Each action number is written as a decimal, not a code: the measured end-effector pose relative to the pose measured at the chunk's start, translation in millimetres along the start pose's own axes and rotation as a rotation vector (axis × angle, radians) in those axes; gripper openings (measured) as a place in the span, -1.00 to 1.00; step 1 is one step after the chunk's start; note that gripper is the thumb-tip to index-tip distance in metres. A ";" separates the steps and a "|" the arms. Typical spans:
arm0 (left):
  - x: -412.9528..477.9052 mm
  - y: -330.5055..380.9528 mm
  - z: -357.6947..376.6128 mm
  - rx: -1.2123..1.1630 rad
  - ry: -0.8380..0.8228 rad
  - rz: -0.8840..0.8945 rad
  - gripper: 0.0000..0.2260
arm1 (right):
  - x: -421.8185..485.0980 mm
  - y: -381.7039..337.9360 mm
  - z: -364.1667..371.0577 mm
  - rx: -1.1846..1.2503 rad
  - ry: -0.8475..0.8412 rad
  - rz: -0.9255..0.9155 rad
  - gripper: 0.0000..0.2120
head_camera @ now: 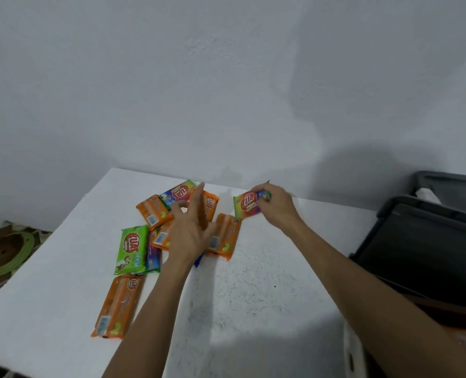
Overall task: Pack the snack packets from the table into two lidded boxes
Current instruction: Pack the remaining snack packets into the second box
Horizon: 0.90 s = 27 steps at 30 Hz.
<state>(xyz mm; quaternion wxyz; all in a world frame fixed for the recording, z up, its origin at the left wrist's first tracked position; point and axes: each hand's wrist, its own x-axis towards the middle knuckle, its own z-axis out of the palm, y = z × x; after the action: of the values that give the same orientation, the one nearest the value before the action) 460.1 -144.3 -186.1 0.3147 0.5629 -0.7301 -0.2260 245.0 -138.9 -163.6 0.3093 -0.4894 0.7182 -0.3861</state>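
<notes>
Several snack packets lie on the white table (253,282). My right hand (277,207) grips a rainbow-coloured packet (247,204) by its far end, near the table's back edge. My left hand (191,227) hovers over the middle of the pile with fingers spread and straight, holding nothing. Around it lie orange packets (154,211) (225,236), a green packet (131,248), another rainbow packet (177,192) at the back, and one orange packet (117,305) nearest me at the front left. A blue packet peeks out under my left wrist.
Two dark grey plastic boxes (422,246) (450,186) stand off the table's right side, the nearer one with its lid on. A white wall rises right behind the table. A green ring and patterned fabric (8,252) lie on the floor at the left.
</notes>
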 end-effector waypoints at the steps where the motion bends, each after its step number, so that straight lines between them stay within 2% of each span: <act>1: -6.6 10.6 -1.6 -0.045 0.026 0.020 -0.27 | -10.9 -0.6 -13.8 0.000 0.013 -0.034 -0.72; 4: -29.2 43.9 0.5 -0.161 0.046 0.065 -0.30 | -53.2 2.8 -58.2 0.012 0.035 -0.184 -0.74; 6: -49.0 70.5 4.2 -0.352 0.023 0.029 -0.33 | -86.5 6.5 -89.8 0.024 0.047 -0.239 -0.74; 8: -73.7 99.3 7.3 -0.542 -0.006 -0.014 -0.36 | -122.9 11.8 -121.2 0.030 0.062 -0.225 -0.71; 12: -122.2 146.9 17.5 -0.706 0.044 -0.032 -0.41 | -202.2 24.4 -177.2 0.115 0.083 -0.199 -0.70; 15: -158.2 177.1 21.4 -0.828 0.021 -0.025 -0.44 | -255.1 38.6 -209.0 0.166 0.052 -0.132 -0.71; 19: -200.3 195.1 28.6 -0.813 -0.091 0.027 -0.45 | -310.6 61.4 -236.3 0.152 -0.022 -0.033 -0.67; 22: -222.3 197.9 39.6 -0.805 -0.153 -0.001 -0.50 | -340.4 76.1 -241.2 0.113 -0.094 0.018 -0.64; 27: -246.1 192.9 57.0 -0.816 -0.219 -0.058 -0.52 | -344.3 102.0 -224.5 0.060 -0.290 0.097 -0.59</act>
<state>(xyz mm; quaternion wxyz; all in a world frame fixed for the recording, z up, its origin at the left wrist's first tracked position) 329.7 142.6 -144.6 0.4257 0.3850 -0.5937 -0.5640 126.6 264.6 -113.6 0.4425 -0.4952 0.6770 -0.3174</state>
